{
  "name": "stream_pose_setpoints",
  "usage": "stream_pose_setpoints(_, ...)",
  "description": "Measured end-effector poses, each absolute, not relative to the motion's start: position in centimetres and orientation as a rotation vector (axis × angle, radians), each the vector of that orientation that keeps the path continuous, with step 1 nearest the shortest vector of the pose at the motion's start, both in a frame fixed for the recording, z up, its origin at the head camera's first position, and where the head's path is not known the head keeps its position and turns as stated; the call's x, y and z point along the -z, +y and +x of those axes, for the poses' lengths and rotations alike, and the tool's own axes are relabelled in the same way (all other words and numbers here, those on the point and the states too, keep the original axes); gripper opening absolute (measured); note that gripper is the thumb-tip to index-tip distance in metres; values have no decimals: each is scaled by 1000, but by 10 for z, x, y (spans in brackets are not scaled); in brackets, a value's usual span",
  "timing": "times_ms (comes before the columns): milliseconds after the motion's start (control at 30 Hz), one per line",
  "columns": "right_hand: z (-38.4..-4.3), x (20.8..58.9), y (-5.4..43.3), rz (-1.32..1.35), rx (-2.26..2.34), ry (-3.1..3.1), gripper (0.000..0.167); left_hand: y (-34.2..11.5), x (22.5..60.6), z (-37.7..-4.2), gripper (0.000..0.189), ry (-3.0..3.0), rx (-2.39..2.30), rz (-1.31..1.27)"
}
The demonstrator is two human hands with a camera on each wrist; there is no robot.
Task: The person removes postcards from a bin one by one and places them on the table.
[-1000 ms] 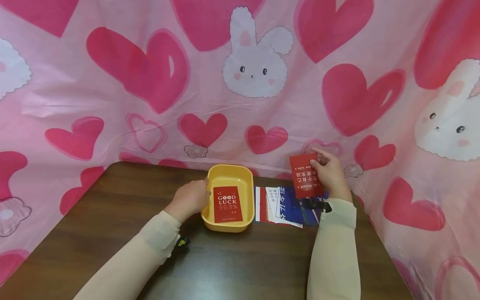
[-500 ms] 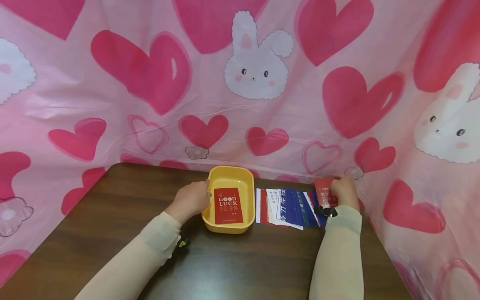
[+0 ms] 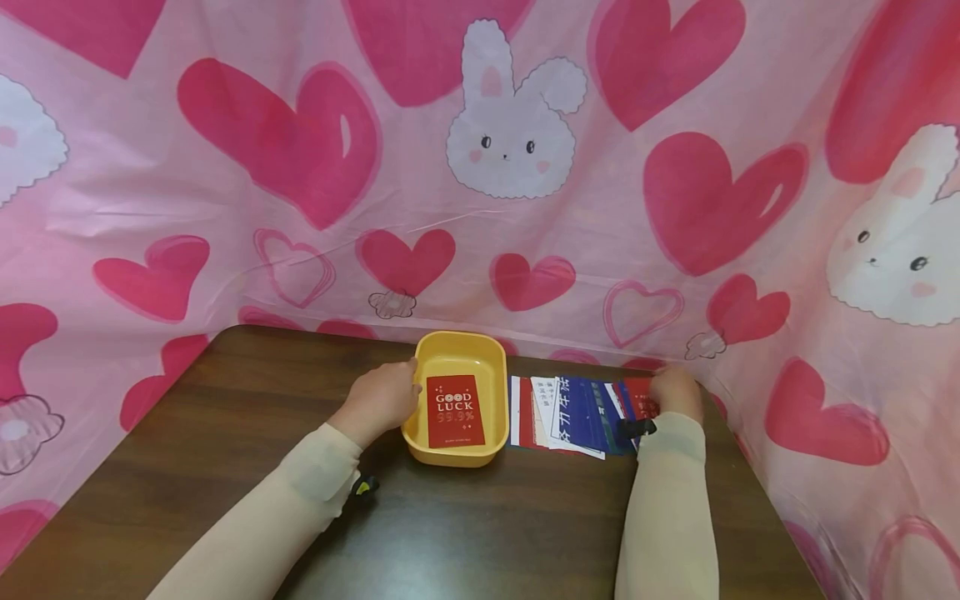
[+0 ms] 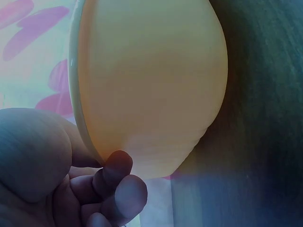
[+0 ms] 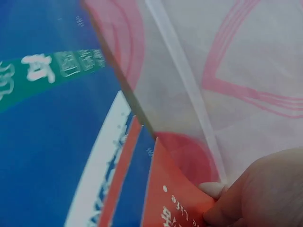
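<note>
My left hand grips the left rim of a yellow tray, its curled fingers against the outer wall in the left wrist view. Inside the tray lies a red card printed "GOOD LUCK 99.9%". At the right end of a row of overlapping cards, my right hand pinches a red card with white lettering by its edge. That card lies at the row's end, partly covered by the hand in the head view. Beside it in the right wrist view are a narrow red strip, a white strip and a blue card.
Everything stands on a dark brown wooden table. A pink cloth with hearts and rabbits hangs right behind the table's back edge and along both sides. The row of cards begins close to the tray's right wall.
My right hand has brought the red card from above the row down to its right end, moving right and lower. The left hand and the tray have stayed in place.
</note>
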State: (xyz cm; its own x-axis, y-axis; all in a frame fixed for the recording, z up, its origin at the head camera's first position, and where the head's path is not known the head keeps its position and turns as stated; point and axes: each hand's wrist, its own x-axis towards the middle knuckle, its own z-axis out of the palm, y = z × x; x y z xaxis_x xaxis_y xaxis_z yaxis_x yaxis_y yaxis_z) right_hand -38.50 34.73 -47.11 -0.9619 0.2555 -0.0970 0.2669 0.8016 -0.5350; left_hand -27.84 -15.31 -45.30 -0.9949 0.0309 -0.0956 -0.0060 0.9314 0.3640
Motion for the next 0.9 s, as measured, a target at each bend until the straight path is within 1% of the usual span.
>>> stream_pose_setpoints(67,-384,474,346,477,906,2929,51,-153,453,-278,68,2991,-562,24)
stream_pose_setpoints(133,-383,476,345,526,930,2915,54,-154,453,-278,68,2991,-564,25)
stream_pose_setpoints(267,-382,476,340,613,962,2892,52,-154,452,-277,69,2986,-571,16)
stream_pose_setpoints(533,-381,470,331,704,969,2845,49,-154,453,-278,66,2999,-565,26)
stream_pose_setpoints(800,-386,464,328,656,876,2877,36,-154,452,-278,68,2991,-563,28)
stream_pose_setpoints(900,-385,453,320,561,839,2908,41,-153,453,-278,67,2995,-557,34)
